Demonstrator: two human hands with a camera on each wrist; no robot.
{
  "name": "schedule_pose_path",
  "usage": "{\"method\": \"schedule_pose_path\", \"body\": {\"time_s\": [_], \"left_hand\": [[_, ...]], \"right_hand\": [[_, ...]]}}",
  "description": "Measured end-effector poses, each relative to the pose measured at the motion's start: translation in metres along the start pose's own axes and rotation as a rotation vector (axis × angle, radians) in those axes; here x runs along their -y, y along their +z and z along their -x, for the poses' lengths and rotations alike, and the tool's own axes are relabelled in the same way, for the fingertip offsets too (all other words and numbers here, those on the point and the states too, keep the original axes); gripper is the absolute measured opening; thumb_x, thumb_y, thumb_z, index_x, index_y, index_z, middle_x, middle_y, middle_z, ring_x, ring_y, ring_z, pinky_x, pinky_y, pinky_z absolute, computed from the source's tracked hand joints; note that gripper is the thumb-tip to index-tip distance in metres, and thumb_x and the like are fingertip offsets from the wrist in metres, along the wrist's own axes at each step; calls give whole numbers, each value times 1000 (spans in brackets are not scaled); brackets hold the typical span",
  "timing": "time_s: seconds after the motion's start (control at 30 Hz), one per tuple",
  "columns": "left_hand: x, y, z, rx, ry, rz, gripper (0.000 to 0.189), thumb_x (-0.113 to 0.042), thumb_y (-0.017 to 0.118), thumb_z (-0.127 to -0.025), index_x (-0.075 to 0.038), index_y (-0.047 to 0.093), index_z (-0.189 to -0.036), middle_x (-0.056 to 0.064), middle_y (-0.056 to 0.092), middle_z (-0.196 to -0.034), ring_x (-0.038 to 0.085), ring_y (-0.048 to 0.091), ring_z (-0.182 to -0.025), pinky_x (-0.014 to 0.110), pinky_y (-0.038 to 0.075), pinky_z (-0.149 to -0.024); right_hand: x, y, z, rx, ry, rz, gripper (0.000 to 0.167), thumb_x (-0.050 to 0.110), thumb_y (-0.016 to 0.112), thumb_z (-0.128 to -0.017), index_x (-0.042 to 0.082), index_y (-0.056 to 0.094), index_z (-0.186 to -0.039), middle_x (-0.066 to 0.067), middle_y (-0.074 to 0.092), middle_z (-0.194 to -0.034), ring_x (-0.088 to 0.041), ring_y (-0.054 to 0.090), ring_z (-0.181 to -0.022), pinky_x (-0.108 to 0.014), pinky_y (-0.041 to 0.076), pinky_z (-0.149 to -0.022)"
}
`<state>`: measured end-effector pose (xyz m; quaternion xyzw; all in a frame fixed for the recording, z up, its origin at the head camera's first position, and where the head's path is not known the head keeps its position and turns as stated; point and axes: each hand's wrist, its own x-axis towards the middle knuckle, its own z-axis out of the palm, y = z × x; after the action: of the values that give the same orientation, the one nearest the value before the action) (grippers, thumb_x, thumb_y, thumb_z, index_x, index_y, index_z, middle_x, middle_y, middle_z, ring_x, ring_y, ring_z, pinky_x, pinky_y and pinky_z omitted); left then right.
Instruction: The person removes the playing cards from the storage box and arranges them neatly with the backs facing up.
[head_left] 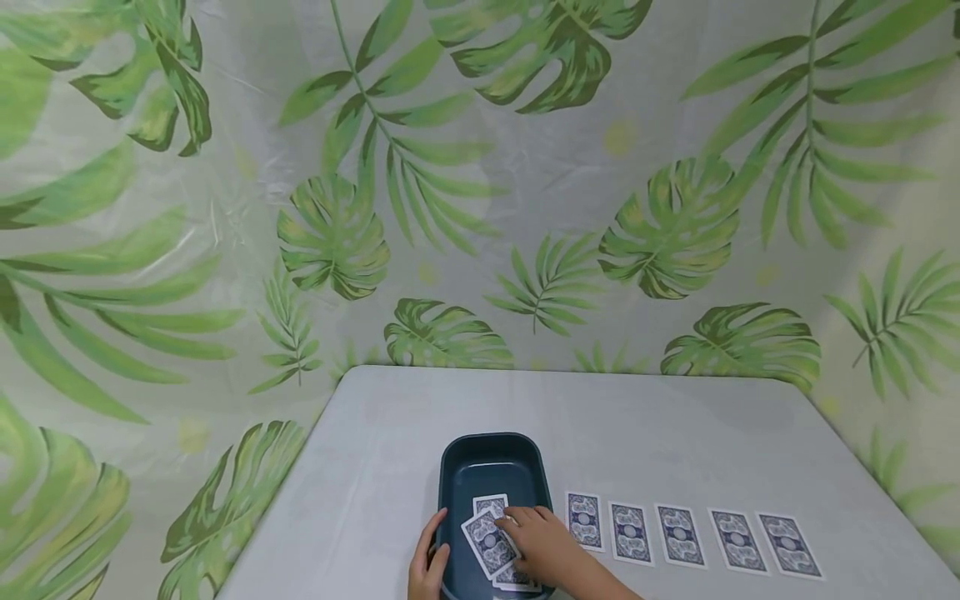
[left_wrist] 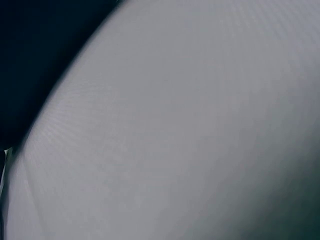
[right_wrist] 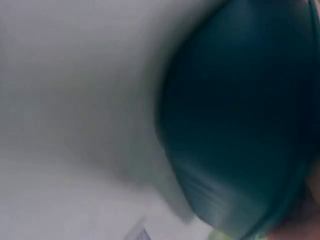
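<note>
A dark teal tray (head_left: 495, 479) stands on the table with several face-down playing cards in its near half. At its left rim, my left hand (head_left: 428, 560) grips the wall between thumb and fingers. My right hand (head_left: 543, 546) reaches over the right rim and pinches a tilted playing card (head_left: 487, 540) at its right edge. Another card (head_left: 491, 502) lies partly under it, and more card edges (head_left: 516, 578) show below. In the right wrist view, the tray wall (right_wrist: 230, 110) fills the right side, blurred. The left wrist view has the tray (left_wrist: 45, 50) dark in its upper left corner.
Right of the tray, several blue-backed playing cards (head_left: 680, 536) lie face down in a spaced row on the white table (head_left: 622, 433). Behind the table hangs a leaf-patterned curtain (head_left: 540, 192). The table's left edge (head_left: 300, 454) slants toward the tray's side.
</note>
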<state>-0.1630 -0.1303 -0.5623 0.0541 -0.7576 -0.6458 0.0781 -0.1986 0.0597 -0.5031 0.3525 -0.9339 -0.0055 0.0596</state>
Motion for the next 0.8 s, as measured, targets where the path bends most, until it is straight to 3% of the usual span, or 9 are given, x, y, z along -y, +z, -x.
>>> {"method": "schedule_pose_path", "body": {"time_s": [0.17,0.33,0.43,0.7,0.8], "left_hand": [[2,1,1,4,12,-3,42,-8,43,-91,-5,43,-133,20,40,-138,10,49,-110,19,42,-84],[6,2,3,-12,54,-22,40,-9,44,-91,-2,45,-130,15,46,-133,-4,48,-104,17,42,-83],[8,2,3,-16,77,-19,39,-7,43,-91,0,45,-130,12,48,-130,-3,50,-103,18,42,-82],[3,3,-1,-25,7,-28,42,-9,42,-90,-8,44,-133,19,42,-137,21,48,-114,23,42,-86],[1,4,-1,-39,-27,-42,43,-10,43,-90,-11,45,-132,16,43,-138,19,46,-115,28,41,-89]], "right_hand": [[12,15,-4,146,-1,-69,77,59,70,-63,21,50,-127,-3,52,-130,-20,51,-116,-40,44,-89],[18,19,-7,250,43,-180,78,58,69,-65,24,46,-131,-1,46,-137,-24,46,-123,-46,46,-88],[20,19,-8,214,25,-159,75,54,71,-65,21,49,-128,0,50,-131,-22,49,-117,-43,49,-82],[16,22,-20,56,-20,-20,78,53,79,-50,13,54,-112,0,52,-105,-14,51,-91,-30,51,-68],[13,27,-23,-2,-38,32,82,56,80,-44,12,50,-106,-3,48,-100,-16,48,-87,-30,50,-65]]}}
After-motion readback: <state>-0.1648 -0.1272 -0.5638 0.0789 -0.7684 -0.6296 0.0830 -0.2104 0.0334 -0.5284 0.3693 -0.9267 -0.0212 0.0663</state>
